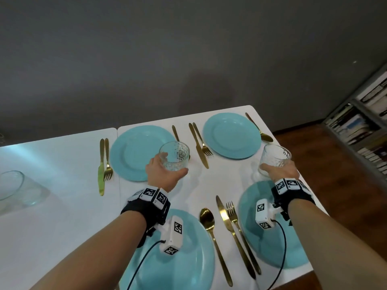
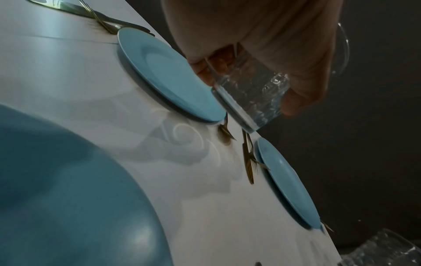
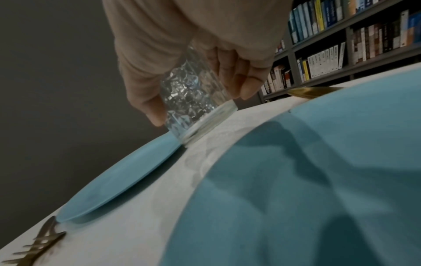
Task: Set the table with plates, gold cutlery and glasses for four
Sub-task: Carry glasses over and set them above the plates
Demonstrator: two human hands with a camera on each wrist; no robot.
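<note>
The left hand (image 1: 165, 174) gripped one patterned glass tumbler (image 1: 174, 155) and the right hand (image 1: 280, 170) another (image 1: 275, 159), both above the white table (image 1: 62, 206).

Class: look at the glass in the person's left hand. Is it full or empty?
Empty. The glass in the left hand shows no liquid; the blue plate shows straight through it.

— Any writing legible anywhere?
— None. The book spines (image 3: 323, 59) at two o'clock are blurred, and the wrist-band tags (image 1: 284, 185) carry only black-and-white square codes.
</note>
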